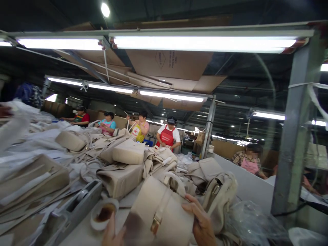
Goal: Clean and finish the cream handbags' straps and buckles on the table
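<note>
Directly before me a beige handbag (151, 198) is tilted, with a strap and a metal buckle on its front and a curved handle on top. My right hand (201, 220) grips its right edge, fingers lying over the side. At the bag's lower left is my left hand (112, 232), cut off by the bottom of the picture. Its thumb and one finger stand apart, close to the bag's edge; whether they touch it I cannot tell. Beside that hand stands a small white bowl (94, 222) with something dark brown in it.
A grey tool-like object (79, 205) lies left of the bowl. Several beige bags (128, 153) and straps are heaped across the table. Clear plastic (251, 218) sits at right, near a metal post (289, 136). Several people in aprons, one red (166, 136), work beyond the heap.
</note>
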Demonstrator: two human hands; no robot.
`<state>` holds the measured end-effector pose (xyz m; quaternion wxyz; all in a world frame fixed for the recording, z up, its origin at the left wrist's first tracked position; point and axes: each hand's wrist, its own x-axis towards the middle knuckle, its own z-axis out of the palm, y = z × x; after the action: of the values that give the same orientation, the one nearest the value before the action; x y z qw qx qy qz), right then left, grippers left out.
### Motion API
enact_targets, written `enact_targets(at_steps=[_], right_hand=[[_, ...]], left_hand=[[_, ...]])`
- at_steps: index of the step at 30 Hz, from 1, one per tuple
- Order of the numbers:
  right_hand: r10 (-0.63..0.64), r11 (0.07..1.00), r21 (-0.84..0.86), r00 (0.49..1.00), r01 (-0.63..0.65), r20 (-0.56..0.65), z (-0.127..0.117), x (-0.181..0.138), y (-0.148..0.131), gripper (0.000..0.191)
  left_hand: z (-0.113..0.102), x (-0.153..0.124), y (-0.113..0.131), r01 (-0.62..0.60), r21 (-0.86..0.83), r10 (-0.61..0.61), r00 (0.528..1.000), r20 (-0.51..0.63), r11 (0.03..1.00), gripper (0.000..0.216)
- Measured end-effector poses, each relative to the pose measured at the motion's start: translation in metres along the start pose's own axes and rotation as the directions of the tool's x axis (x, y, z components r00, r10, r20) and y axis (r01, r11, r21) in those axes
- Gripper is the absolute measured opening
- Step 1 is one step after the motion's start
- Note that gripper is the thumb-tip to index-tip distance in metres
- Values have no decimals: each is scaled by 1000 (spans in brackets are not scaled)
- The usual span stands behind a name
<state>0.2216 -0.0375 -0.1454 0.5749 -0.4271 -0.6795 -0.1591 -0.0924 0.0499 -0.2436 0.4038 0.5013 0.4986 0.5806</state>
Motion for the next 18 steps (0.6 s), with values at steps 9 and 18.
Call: enact_targets(at_steps=[9, 18], right_hand=[[141, 970, 173, 977, -168, 158, -14, 26, -39, 20], [178, 967, 141, 959, -211, 219, -25, 10, -53, 27]], left_hand=[[19, -24, 197, -708, 66, 654, 681, 330, 703, 62], [56, -15, 207, -736, -3, 531, 484, 696, 677, 27]])
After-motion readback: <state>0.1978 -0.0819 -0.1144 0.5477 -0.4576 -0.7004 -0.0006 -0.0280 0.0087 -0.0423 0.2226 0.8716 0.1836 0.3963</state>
